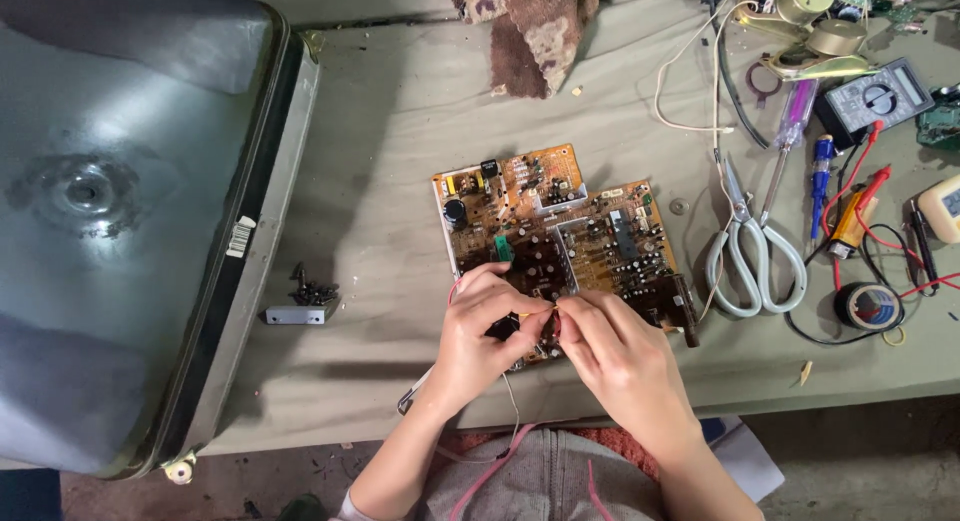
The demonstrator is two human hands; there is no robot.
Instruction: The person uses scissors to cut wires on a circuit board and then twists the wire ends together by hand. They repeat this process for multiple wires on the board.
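A brown circuit board (560,226) crowded with small parts lies flat on the cloth-covered table (400,131). My left hand (480,336) rests on the board's near edge, its fingers pinched on a small dark component with thin wires. My right hand (620,356) meets it from the right, its fingertips closed on the same spot at the board's near edge. What lies between the fingertips is mostly hidden.
A large grey picture tube (110,211) fills the left side. A small metal bracket with dark screws (305,303) lies beside it. To the right are grey-handled scissors (752,256), a screwdriver (790,131), a multimeter (878,99), black tape (868,306) and red leads. A brown rag (530,26) lies at the back.
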